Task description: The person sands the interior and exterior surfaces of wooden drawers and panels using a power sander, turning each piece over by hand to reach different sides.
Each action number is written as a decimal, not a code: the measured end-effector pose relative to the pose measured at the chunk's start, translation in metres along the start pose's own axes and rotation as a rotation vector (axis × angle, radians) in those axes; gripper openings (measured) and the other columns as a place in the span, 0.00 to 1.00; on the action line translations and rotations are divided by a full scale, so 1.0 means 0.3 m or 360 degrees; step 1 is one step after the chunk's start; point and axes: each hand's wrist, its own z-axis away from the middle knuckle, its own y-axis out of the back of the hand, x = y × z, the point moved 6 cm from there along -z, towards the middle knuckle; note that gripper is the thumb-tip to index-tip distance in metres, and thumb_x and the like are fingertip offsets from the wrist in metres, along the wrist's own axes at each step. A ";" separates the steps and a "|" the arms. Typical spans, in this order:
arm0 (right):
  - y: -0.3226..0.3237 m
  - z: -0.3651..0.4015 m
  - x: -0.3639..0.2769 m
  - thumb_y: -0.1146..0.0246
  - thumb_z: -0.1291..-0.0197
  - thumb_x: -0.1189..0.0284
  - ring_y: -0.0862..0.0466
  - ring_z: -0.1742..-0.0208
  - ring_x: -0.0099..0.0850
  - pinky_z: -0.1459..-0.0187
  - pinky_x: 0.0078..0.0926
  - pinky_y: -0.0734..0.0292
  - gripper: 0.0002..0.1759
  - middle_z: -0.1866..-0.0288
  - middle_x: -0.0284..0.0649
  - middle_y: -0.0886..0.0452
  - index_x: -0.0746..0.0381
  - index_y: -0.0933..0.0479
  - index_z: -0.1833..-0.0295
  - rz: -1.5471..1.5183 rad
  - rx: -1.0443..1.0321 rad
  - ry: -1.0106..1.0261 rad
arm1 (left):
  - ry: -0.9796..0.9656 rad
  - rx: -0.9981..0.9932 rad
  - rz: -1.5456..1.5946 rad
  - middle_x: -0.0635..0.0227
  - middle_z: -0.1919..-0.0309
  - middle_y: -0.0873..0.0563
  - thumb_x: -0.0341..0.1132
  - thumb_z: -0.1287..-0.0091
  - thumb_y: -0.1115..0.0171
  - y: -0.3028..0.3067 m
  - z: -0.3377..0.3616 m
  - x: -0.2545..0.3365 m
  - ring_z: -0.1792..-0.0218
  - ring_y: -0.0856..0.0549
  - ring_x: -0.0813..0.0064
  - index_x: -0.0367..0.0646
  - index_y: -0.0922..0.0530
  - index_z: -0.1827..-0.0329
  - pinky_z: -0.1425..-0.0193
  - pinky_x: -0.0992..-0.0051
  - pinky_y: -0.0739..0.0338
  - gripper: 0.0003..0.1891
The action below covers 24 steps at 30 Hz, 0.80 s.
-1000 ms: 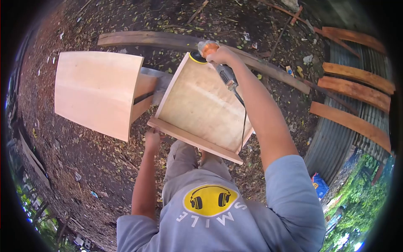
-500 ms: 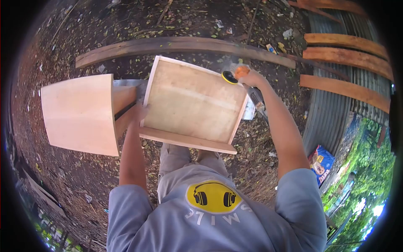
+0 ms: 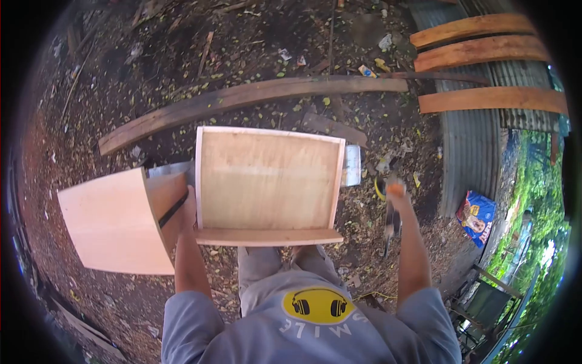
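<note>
The left hand (image 3: 188, 209) pressed the pale, boxy plywood drawer (image 3: 267, 182), grip unclear. The right hand (image 3: 397, 199) clutched a blurred sander (image 3: 391, 223).

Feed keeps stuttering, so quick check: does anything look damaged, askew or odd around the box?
Nothing looks damaged. The wooden box lies square, its panels intact, with the left hand against its left wall. One oddity: the sander is off the wood, held in the right hand out to the right, motion-blurred.

Pale tan drawer (image 3: 267, 179); orange sander (image 3: 394, 191), yellow disc; grey shirt (image 3: 254, 330), yellow emblem, black headphones.
</note>
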 end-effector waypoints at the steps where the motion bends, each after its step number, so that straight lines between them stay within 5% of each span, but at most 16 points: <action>1: -0.057 0.024 0.201 0.27 0.57 0.41 0.16 0.43 0.39 0.46 0.34 0.21 0.48 0.46 0.49 0.16 0.72 0.24 0.42 -0.0154 0.0003 -0.0307 | -0.0070 -0.0016 -0.0135 0.63 0.45 0.16 0.61 0.24 0.57 0.027 -0.100 -0.044 0.43 0.19 0.70 0.38 0.22 0.38 0.38 0.71 0.27 0.34; 5: -0.212 0.353 0.619 0.22 0.62 0.64 0.15 0.57 0.35 0.57 0.35 0.20 0.40 0.55 0.44 0.16 0.77 0.25 0.45 -0.0792 -0.0072 -0.0793 | 0.0015 -0.0080 -0.0252 0.60 0.54 0.14 0.59 0.25 0.54 0.030 -0.232 -0.093 0.57 0.14 0.67 0.39 0.20 0.41 0.52 0.68 0.21 0.31; 7: -0.313 0.473 0.809 0.30 0.48 0.66 0.17 0.69 0.31 0.66 0.32 0.21 0.14 0.68 0.35 0.18 0.62 0.19 0.58 -0.0921 -0.0042 -0.0962 | 0.0149 -0.0045 -0.0238 0.59 0.56 0.13 0.56 0.26 0.51 0.032 -0.244 -0.105 0.60 0.13 0.66 0.39 0.19 0.43 0.56 0.67 0.19 0.28; 9: -0.381 0.581 0.933 0.25 0.57 0.68 0.16 0.55 0.36 0.54 0.36 0.21 0.37 0.52 0.45 0.18 0.77 0.27 0.42 -0.1070 -0.0181 -0.1241 | 0.0264 -0.0040 -0.0093 0.60 0.57 0.13 0.52 0.27 0.47 -0.011 -0.142 -0.045 0.61 0.13 0.66 0.38 0.19 0.43 0.57 0.68 0.18 0.25; 14: -0.397 0.722 0.980 0.26 0.56 0.68 0.17 0.53 0.36 0.54 0.37 0.21 0.36 0.49 0.47 0.19 0.76 0.26 0.41 -0.1259 -0.0066 -0.1339 | 0.0140 -0.0013 -0.0389 0.60 0.65 0.13 0.61 0.31 0.46 -0.022 -0.124 -0.028 0.67 0.13 0.67 0.33 0.17 0.52 0.64 0.67 0.19 0.33; 17: -0.400 0.706 0.998 0.27 0.55 0.68 0.17 0.52 0.36 0.54 0.38 0.21 0.35 0.47 0.47 0.20 0.76 0.26 0.41 -0.1338 0.0070 -0.1272 | -0.0051 0.0122 -0.0843 0.58 0.73 0.14 0.71 0.34 0.49 -0.063 -0.014 0.149 0.71 0.13 0.67 0.25 0.16 0.57 0.67 0.69 0.19 0.44; 18: -0.405 0.695 1.005 0.27 0.54 0.68 0.17 0.51 0.36 0.54 0.38 0.21 0.35 0.47 0.48 0.20 0.75 0.26 0.41 -0.1370 0.0101 -0.1257 | 0.0120 0.0167 -0.1089 0.50 0.70 0.13 0.70 0.34 0.49 -0.182 0.180 0.305 0.67 0.12 0.60 0.22 0.17 0.58 0.62 0.64 0.19 0.45; 19: -0.414 0.671 1.008 0.30 0.51 0.63 0.16 0.69 0.35 0.66 0.33 0.21 0.23 0.65 0.41 0.18 0.69 0.21 0.54 -0.1380 0.0289 -0.1133 | -0.0091 0.0244 -0.1180 0.46 0.69 0.13 0.69 0.34 0.48 -0.194 0.148 0.313 0.64 0.11 0.57 0.22 0.18 0.59 0.58 0.63 0.19 0.44; 21: -0.404 0.664 0.961 0.30 0.51 0.63 0.16 0.68 0.35 0.65 0.33 0.20 0.23 0.64 0.41 0.18 0.69 0.21 0.54 -0.1486 0.0252 -0.1195 | -0.0464 0.0350 -0.1362 0.37 0.65 0.14 0.67 0.35 0.46 -0.342 0.346 0.466 0.56 0.12 0.50 0.21 0.18 0.60 0.49 0.59 0.21 0.43; 24: -0.315 0.677 0.791 0.30 0.50 0.63 0.15 0.67 0.36 0.64 0.35 0.20 0.24 0.63 0.41 0.17 0.69 0.21 0.53 -0.1729 0.0240 -0.1086 | -0.0414 -0.0162 -0.1213 0.51 0.75 0.15 0.56 0.33 0.39 -0.584 0.574 0.597 0.68 0.15 0.56 0.30 0.17 0.63 0.58 0.62 0.21 0.29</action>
